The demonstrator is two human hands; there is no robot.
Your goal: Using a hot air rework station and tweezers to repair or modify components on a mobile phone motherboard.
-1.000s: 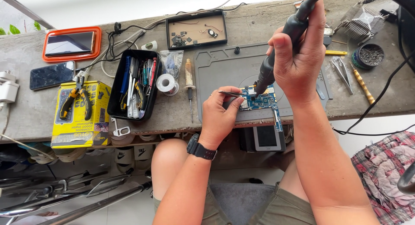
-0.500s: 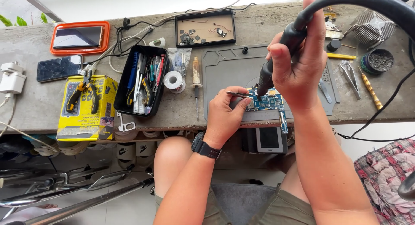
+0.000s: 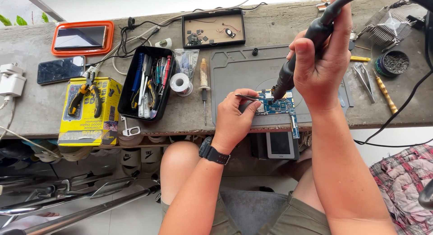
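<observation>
A small blue circuit board (image 3: 280,106) lies on a grey work mat (image 3: 239,74) near the bench's front edge. My left hand (image 3: 234,117) rests at the board's left side and pinches metal tweezers (image 3: 247,97), their tips on the board. My right hand (image 3: 322,59) grips a black hot-air handpiece (image 3: 297,65) with a thick black hose, its nozzle pointing down at the board's upper left. A black watch sits on my left wrist.
A black tool tray (image 3: 146,83), solder spool (image 3: 181,83), screwdriver (image 3: 204,88) and yellow box with pliers (image 3: 88,111) lie left. A parts tray (image 3: 213,28), two phones (image 3: 61,69), spare tweezers (image 3: 364,79), a round tin (image 3: 392,63) and a heatsink (image 3: 388,25) surround the mat.
Both hands stay on the board with tweezers and handpiece. Only the view has shifted slightly, so the bench sits a little further right in the picture.
</observation>
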